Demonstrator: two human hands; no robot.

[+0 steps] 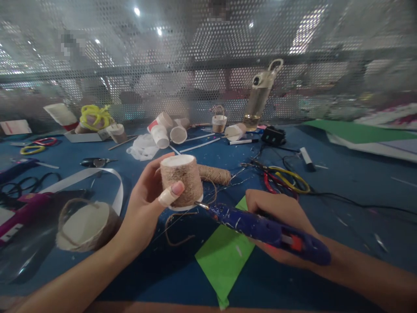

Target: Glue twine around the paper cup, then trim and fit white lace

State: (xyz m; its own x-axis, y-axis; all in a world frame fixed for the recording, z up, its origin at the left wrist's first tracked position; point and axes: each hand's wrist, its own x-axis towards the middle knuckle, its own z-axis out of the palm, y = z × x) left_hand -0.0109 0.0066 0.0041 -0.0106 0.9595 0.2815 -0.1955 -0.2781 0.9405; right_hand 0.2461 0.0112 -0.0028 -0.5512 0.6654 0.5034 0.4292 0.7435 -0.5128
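My left hand (148, 195) is closed round a small paper cup (182, 178) wrapped in brown twine, a bandage-like strip on the thumb. A white band shows at the cup's lower edge. In my right hand (276, 213) is a dark blue hot glue gun (254, 226), its metal nozzle at the lower right edge of the cup. Whether the nozzle touches the twine I cannot tell. Behind the cup lies a roll of twine (216, 174), with a strand running from it. A loose piece of twine (179, 237) and a green paper sheet (224, 256) lie below.
At the left stand a twine-wrapped basket (87, 226) and a magenta glue gun (22, 213). Scissors with red and yellow handles (286, 179) lie at the right near a black cable (358, 204). Paper cups (160, 135), a small basket (219, 123) and a bottle (259, 100) line the back.
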